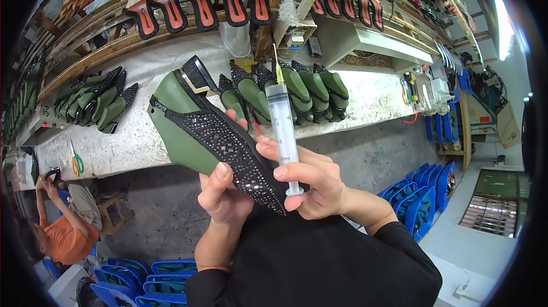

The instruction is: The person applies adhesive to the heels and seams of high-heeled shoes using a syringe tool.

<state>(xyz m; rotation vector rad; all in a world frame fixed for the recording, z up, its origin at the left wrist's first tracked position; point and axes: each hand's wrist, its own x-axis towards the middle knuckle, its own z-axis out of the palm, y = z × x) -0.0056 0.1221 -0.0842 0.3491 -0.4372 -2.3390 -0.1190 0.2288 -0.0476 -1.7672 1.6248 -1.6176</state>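
Observation:
A pointed shoe with a black, stone-studded upper sits on a green shoe last. It is tilted, its toe down toward me and its block heel up at the far end, with a gold-coloured trim. My left hand grips the shoe, thumb on the studded side and fingertips showing past the sole edge. In my right hand is a clear syringe, held needle up beside the sole. The yellow-based needle points away from me. My fingers are around the barrel and at the plunger end.
More studded shoes on green lasts stand along the white-covered bench. Green-handled scissors lie on it. Black-and-red sole pieces line the rack above. A person in orange works at left. Blue bins stand on the right.

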